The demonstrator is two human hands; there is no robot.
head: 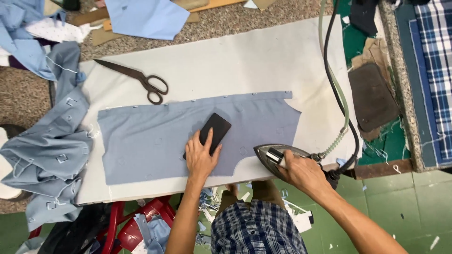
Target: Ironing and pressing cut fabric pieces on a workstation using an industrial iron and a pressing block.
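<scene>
The shirt panel, a flat blue-grey cut piece with small square marks, lies spread along the white pressing board, its long side running left to right and its right end curving in at a neckline and an armhole. The left hand lies on it near the lower edge, fingers flat and spread over the lower end of a black rectangular block that sits tilted on the cloth. The right hand is closed around the handle of an iron, whose nose just touches the panel's lower right curve at the board's near edge.

The cloth looks thin, light and limp; it would likely slide and wrinkle if pulled at one corner, so pressing it flat from above or lifting it by two edges seems the safer hold. The iron looks heavy and hot at its sole, and is best held by the handle alone.

A hose and cable rise from the iron's back across the board's right end. Scissors lie just above the panel's upper left. A heap of matching cloth hangs off the left end. The upper right of the board is bare white cover.
</scene>
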